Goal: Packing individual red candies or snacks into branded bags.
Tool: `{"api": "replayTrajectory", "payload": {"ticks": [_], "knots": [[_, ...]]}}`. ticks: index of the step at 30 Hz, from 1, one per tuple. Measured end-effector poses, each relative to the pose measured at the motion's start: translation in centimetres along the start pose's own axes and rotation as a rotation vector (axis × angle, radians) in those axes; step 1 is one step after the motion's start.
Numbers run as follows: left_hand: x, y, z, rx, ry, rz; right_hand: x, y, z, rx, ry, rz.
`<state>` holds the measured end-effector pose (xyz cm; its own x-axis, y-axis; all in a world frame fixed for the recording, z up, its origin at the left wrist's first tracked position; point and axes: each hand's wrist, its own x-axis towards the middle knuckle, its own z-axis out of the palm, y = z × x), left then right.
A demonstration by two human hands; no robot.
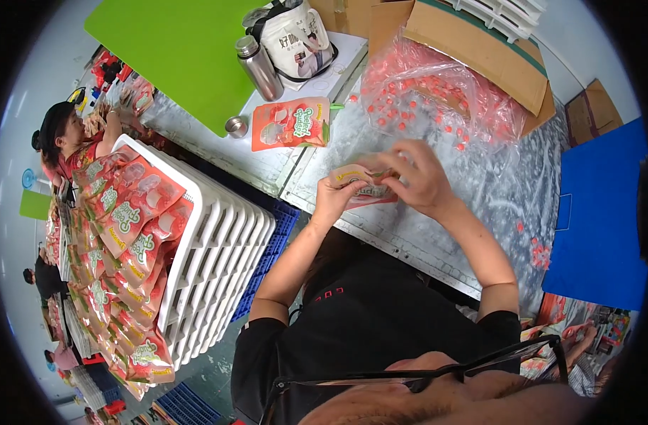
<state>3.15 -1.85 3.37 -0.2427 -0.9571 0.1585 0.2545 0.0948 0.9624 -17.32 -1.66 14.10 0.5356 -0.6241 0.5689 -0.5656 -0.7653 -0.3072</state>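
Left hand (332,200) pinches pouch (372,201) over near edge of table (437,241); right hand (423,180) at its top — grip blurred, cannot tell. Finished-looking pouches (129,216) fill crate (195,212) at left — loose red caps (459,134), far right, appear unused.

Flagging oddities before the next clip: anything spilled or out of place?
Small red pieces lie loose beside the blue panel, away from those around the plastic bag, so they look strayed.

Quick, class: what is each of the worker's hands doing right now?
Left hand: closed, holding the red pouch.
Right hand: blurred, fingers part-spread at the pouch's edge; whether it grips cannot be told.
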Motion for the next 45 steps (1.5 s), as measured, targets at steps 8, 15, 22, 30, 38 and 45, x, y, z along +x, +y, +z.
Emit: {"api": "replayTrajectory", "payload": {"ticks": [8, 15, 22, 30, 38, 45], "knots": [[-1.1, 0.4, -0.2, -0.157, 0.134, -0.257, -6.3, 2.8, 5.5, 0.893, 0.178, 0.759], [-0.6, -0.2, -0.4, -0.312, 0.129, -0.341, -6.5, 2.5, 9.5, 0.994, 0.393, 0.869], [-0.2, -1.7, -1.6, -0.288, 0.161, -0.332, -10.0, 3.5, 12.6, 0.944, 0.263, 0.941], [-0.5, -2.8, -2.6, -0.361, 0.133, -0.354, -10.4, 3.7, 12.5, 1.181, 0.291, 0.992], [-1.0, -3.7, -3.1, -0.485, 0.073, -0.398, -12.5, 3.3, 12.8, 1.552, 0.172, 1.017], [-2.1, -2.0, -2.0, -0.256, -0.04, -0.482, -10.7, 2.8, 12.2, 1.197, 0.24, 0.923]]}}
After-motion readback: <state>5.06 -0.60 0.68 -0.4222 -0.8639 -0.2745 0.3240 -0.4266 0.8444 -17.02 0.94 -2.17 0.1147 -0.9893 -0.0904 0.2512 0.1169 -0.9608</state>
